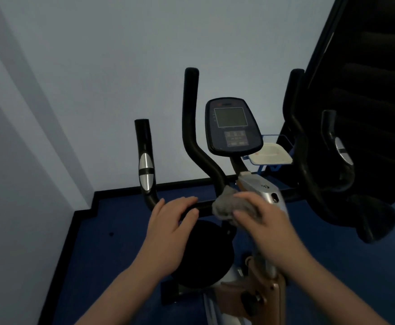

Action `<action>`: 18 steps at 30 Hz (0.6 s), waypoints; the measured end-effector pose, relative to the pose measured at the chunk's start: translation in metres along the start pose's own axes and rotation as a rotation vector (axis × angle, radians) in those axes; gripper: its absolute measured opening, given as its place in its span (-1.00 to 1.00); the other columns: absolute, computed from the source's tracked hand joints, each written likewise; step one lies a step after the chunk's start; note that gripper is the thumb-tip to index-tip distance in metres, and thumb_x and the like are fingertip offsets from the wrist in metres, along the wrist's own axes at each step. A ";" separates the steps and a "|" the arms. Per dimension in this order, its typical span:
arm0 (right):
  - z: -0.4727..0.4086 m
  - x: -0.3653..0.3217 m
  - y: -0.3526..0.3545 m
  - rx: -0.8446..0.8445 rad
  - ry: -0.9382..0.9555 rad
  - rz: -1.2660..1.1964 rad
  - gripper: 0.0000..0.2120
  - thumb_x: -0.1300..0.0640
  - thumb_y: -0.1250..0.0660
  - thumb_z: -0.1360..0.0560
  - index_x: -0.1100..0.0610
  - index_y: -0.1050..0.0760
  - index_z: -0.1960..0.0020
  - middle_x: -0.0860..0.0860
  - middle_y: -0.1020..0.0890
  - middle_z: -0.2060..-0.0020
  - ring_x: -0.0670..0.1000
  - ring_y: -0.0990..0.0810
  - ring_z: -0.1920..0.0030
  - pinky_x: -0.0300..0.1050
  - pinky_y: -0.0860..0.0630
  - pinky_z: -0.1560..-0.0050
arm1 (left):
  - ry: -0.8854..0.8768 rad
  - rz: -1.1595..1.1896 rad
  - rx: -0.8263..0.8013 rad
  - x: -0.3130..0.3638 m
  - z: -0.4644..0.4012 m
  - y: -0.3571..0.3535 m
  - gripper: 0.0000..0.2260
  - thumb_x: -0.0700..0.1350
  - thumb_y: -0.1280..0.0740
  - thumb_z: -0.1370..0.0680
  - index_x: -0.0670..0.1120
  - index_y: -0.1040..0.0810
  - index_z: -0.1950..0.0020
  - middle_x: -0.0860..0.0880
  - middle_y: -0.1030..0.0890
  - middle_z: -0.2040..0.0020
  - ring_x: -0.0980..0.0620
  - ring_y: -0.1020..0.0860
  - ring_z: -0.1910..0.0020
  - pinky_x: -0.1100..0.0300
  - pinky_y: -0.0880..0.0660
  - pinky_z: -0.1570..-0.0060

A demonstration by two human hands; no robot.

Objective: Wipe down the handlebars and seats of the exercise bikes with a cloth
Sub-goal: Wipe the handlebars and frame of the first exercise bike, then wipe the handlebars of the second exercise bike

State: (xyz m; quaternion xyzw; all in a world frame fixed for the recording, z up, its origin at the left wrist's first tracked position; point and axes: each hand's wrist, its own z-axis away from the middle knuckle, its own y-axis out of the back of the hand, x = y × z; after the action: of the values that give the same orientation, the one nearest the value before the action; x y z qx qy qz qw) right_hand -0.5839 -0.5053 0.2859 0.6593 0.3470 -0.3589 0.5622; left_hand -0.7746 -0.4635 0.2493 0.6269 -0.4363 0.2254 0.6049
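The right hand (265,221) clutches a grey cloth (229,206) against the handlebar (193,146) crossbar at centre. The left hand (173,221), at nine o'clock of it, lies flat with straight fingers on the bar. Blue floor (112,254) lies open toward eight o'clock, up to the wall (51,113).

— What do I see of myself here?
— Two bare forearms; my left hand (170,227) and right hand (265,225) wear no gloves, rings, watch or sleeves.

A small home gym corner: black-and-silver exercise bike with a grey-screened console (232,125), dark-blue carpeted floor (112,249), plain pale walls (98,66).
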 end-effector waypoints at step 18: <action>-0.069 -0.099 -0.066 -0.115 0.129 -0.411 -0.92 0.27 -0.40 -0.50 0.13 -0.63 0.12 -0.03 -0.65 0.29 -0.15 -0.59 0.25 -0.27 -0.52 0.24 | 0.186 0.446 0.374 0.002 0.012 0.146 -0.83 -0.05 -0.40 -0.42 -0.15 -0.67 0.13 -0.03 -0.68 0.31 0.13 -0.58 0.35 0.33 -0.47 0.36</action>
State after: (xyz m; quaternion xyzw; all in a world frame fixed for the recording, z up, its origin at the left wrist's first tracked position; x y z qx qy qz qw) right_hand -0.6851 -0.4343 0.3467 0.5632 0.5291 -0.4027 0.4907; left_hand -0.8959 -0.4597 0.3309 0.5929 -0.4568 0.4853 0.4519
